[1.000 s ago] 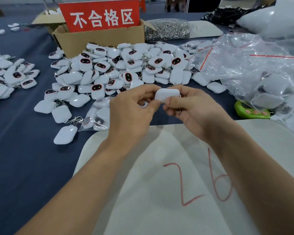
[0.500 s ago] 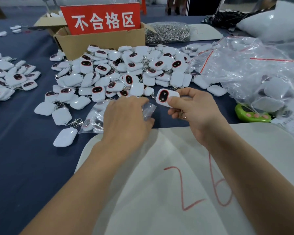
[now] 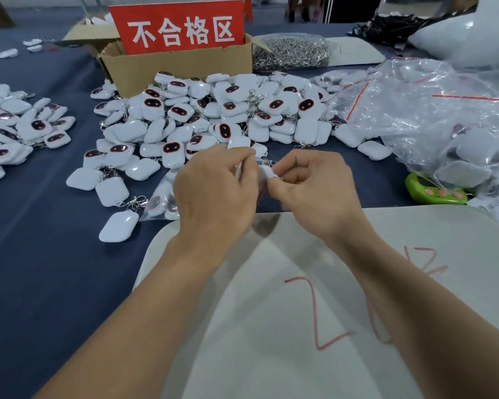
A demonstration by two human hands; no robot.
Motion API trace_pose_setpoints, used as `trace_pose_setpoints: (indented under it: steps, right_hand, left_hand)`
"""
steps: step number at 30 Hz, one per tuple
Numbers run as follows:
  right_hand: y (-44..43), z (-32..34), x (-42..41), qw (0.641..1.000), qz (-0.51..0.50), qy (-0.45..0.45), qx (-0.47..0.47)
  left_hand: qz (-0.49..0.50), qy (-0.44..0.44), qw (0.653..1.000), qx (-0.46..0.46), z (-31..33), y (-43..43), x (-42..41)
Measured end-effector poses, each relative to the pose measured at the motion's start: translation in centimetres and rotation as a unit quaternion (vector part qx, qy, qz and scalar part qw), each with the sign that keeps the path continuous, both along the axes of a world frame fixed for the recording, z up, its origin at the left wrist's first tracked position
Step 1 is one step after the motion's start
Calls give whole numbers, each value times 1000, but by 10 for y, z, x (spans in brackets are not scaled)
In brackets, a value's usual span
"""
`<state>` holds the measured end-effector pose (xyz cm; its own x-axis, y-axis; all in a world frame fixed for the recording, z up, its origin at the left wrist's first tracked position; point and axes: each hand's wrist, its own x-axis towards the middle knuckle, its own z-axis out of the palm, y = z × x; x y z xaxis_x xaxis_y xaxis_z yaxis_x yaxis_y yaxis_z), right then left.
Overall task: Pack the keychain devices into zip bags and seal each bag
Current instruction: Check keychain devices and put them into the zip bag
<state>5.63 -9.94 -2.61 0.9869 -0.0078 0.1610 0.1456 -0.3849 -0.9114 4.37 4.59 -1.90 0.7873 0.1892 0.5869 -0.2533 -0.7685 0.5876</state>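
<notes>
While both hands meet above the near edge of the blue cloth, the left hand and the right hand pinch one white device between their fingertips. Each hand's fingers are closed on it; only a small white part with a metal ring shows between the thumbs. A blurred clear film lies around the device, likely a zip bag, but whether the device is inside it cannot be told.

Behind the hands, a heap of devices covers the cloth, some face up with dark oval screens, some face down, several with metal clasps. A second, smaller heap lies at the far left. A filled bag rests on the cloth just left of the left hand, touching a loose device.

A cardboard box with a red sign stands behind the main heap. Beside it, to the right, sits a bag of metal clasps. A large clear sack holding packed devices fills the right side, with a green gadget at its near edge. A white sheet with red marks lies under both forearms.
</notes>
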Motion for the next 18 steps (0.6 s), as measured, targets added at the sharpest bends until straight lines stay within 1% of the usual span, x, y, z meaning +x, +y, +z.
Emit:
trace_pose_setpoints:
  steps: [2, 3, 4, 5, 7, 8, 9, 10, 11, 12, 13, 14, 15, 16, 17, 18]
  right_hand:
    - [13, 0, -6, 996, 78, -7, 35]
    - [18, 0, -7, 992, 118, -13, 33]
    - [21, 1, -7, 989, 145, -21, 3]
    - [23, 2, -6, 985, 162, -27, -51]
    - [25, 3, -3, 970, 191, -4, -147]
    - [25, 4, -2, 964, 206, 10, -169]
    - [25, 4, -3, 963, 208, 7, -172]
    - [25, 5, -3, 970, 187, -12, -153]
    - [24, 6, -4, 983, 145, -37, -106]
    - [22, 6, -2, 994, 86, -57, -43]
    - [19, 4, 1, 998, 18, -66, 12]
    - [14, 3, 6, 996, -49, -64, 48]
    - [9, 0, 12, 993, -96, -50, 57]
    - [4, -3, 17, 992, -113, -31, 36]
    - [0, -8, 22, 995, -101, -18, -11]
    - [0, -11, 25, 995, -65, -18, -76]
  left_hand:
    - [-27, -28, 999, -9, 0, -1, -2]
    - [-35, -39, 998, -18, 0, -1, -2]
    - [-42, -48, 998, -29, 0, 0, -2]
    - [-49, -54, 997, -36, 0, 1, -1]
    - [-61, -56, 996, -36, -1, 2, -1]
    - [-65, -55, 996, -37, -2, 2, -1]
    - [-67, -53, 995, -46, -2, 2, -1]
    - [-67, -51, 995, -61, -2, 3, 0]
    - [-62, -48, 994, -81, -1, 4, 1]
    - [-51, -46, 992, -107, 1, 5, 2]
    - [-37, -45, 989, -137, 2, 8, 4]
    - [-24, -47, 984, -170, 4, 10, 6]
    - [-16, -51, 978, -202, 6, 13, 7]
    - [-12, -55, 972, -227, 9, 15, 8]
    - [-12, -59, 967, -247, 12, 16, 9]
    - [-16, -65, 962, -265, 17, 18, 9]
